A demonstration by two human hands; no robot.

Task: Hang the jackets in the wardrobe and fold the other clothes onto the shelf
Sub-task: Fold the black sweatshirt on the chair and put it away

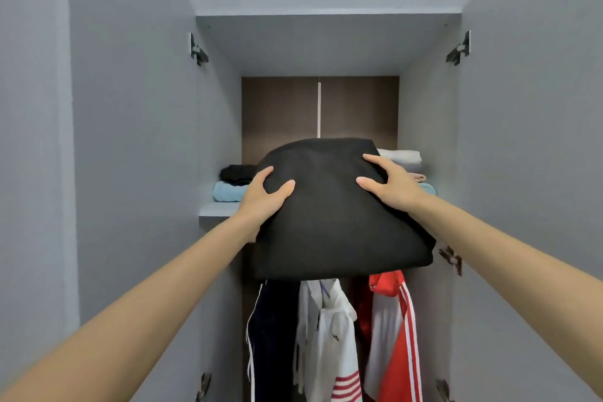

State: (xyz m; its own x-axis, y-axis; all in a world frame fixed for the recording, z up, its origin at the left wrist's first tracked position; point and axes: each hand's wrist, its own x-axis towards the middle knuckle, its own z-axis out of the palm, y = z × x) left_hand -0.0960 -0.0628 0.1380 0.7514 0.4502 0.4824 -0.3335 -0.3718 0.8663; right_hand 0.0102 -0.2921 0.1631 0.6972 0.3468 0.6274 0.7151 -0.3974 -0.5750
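Observation:
A folded black garment [329, 219] is held up at the front of the wardrobe shelf [217, 209], its near half hanging past the shelf edge. My left hand [266, 196] grips its left side, thumb on top and fingers underneath. My right hand [390, 183] grips its right side the same way. On the shelf behind lie a black folded piece [236, 173] on a light blue one [226, 191] at the left, and white folded clothes [399, 155] at the right. Below hang a navy jacket [272, 336], a white jacket [329, 343] and a red-and-white jacket [396, 336].
Both grey wardrobe doors [130, 140] stand open at either side, with metal hinges [198, 50] on the inner walls. A brown back panel [280, 108] shows above the shelf, with open space up to the wardrobe's top.

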